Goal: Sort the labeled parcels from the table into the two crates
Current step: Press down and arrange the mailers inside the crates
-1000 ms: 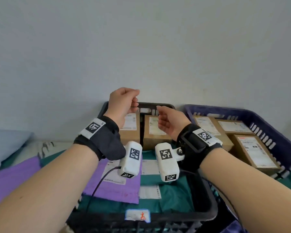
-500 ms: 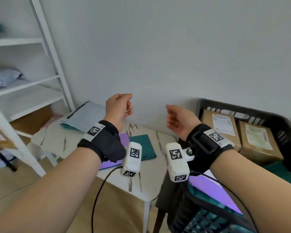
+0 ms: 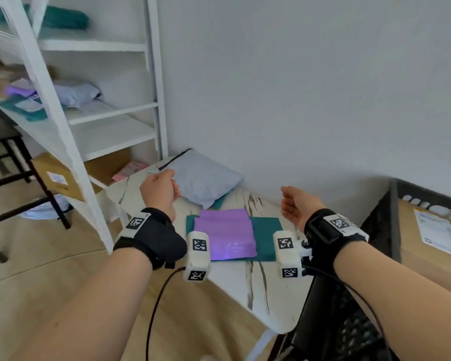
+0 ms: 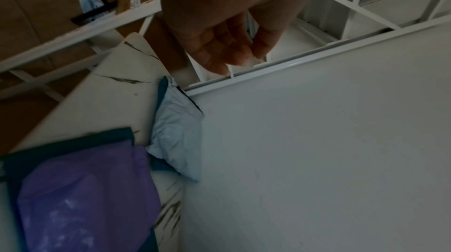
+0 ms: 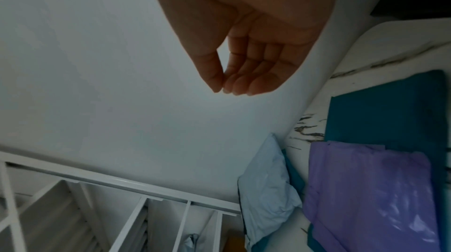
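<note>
Small marble-top table (image 3: 248, 287) against the wall. Parcels on it, counted: one purple bag (image 3: 225, 234) lying on one teal bag (image 3: 264, 231); one pale blue padded bag (image 3: 203, 182) at the back corner, with a second teal bag's edge (image 3: 220, 201) showing under it. One black crate (image 3: 393, 220) at right with one cardboard box (image 3: 427, 243) visible inside. Left hand (image 3: 159, 192) and right hand (image 3: 298, 205) both hover above the table, fingers loosely curled, holding nothing.

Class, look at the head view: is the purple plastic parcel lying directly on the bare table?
No: the purple plastic parcel lies on a teal flat parcel.
</note>
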Action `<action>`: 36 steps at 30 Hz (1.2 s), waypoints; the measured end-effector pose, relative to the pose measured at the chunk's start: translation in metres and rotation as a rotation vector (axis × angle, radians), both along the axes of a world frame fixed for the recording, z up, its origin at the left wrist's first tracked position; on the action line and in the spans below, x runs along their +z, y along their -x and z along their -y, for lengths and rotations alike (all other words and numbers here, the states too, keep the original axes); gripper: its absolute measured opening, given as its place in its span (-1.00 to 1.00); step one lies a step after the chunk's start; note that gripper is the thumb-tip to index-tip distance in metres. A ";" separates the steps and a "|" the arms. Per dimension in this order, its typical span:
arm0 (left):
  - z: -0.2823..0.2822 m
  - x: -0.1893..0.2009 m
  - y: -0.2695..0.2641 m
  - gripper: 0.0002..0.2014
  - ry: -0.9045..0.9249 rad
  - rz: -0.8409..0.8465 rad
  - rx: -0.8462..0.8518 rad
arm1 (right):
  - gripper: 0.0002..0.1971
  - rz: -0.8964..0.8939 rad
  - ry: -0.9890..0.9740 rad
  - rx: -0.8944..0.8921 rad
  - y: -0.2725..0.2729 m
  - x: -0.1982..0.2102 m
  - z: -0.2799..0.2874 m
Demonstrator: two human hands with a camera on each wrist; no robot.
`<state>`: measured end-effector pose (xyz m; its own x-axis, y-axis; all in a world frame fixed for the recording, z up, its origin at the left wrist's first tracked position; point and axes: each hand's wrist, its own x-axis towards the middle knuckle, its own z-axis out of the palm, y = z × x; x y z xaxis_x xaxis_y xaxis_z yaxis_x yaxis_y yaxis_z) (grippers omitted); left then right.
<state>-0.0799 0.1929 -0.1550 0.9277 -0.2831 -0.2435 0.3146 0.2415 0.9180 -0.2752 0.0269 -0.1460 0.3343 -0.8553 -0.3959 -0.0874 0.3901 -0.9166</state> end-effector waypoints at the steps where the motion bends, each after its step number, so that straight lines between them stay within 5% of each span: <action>1: 0.001 -0.008 -0.008 -0.86 -0.026 -0.005 0.011 | -0.72 -0.014 -0.006 -0.002 -0.008 -0.009 0.004; 15: 0.085 -0.144 -0.077 -0.84 -0.447 -0.374 -0.253 | -0.94 -0.291 -0.327 -0.091 -0.061 -0.174 0.062; 20: 0.105 -0.171 -0.085 -0.82 -0.473 -0.484 -0.402 | -0.80 -0.360 -0.323 0.010 -0.079 -0.197 0.063; 36: 0.145 -0.182 -0.105 -0.95 -0.629 -0.497 -0.685 | -0.92 -0.481 -0.246 -0.105 -0.082 -0.218 0.066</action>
<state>0.0256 0.0483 -0.3366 0.3730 -0.4000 -0.8372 0.5789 -0.6048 0.5469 -0.1935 -0.0396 -0.3636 -0.0158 -0.7374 -0.6752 -0.4233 0.6167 -0.6637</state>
